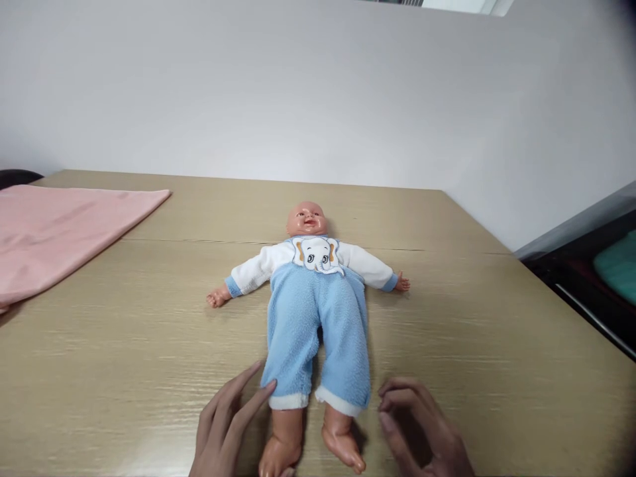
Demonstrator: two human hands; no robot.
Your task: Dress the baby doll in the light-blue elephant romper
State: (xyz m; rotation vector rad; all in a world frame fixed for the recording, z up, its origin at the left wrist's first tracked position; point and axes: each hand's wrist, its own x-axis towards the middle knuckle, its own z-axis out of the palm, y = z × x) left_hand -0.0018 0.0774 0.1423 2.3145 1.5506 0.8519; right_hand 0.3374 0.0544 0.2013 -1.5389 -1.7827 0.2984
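A baby doll [318,298] lies face up on the table, arms spread out and feet toward me. It wears a fleece outfit with white sleeves, light blue legs and an elephant face on the chest. My left hand [226,424] is beside the doll's leg on the left, fingers stretched out and apart, a fingertip at the trouser leg just above its white cuff. To the right of the other leg, my right hand [422,424] is loosely curved, holding nothing, its fingertips a little apart from the trouser leg.
The doll lies on a light wood-grain table [462,318] with a seam across it. A pink cloth [69,232] is spread at the left. Behind stands a pale wall [248,93]. Beyond the table's right edge is a dark object [576,271] with something green on it.
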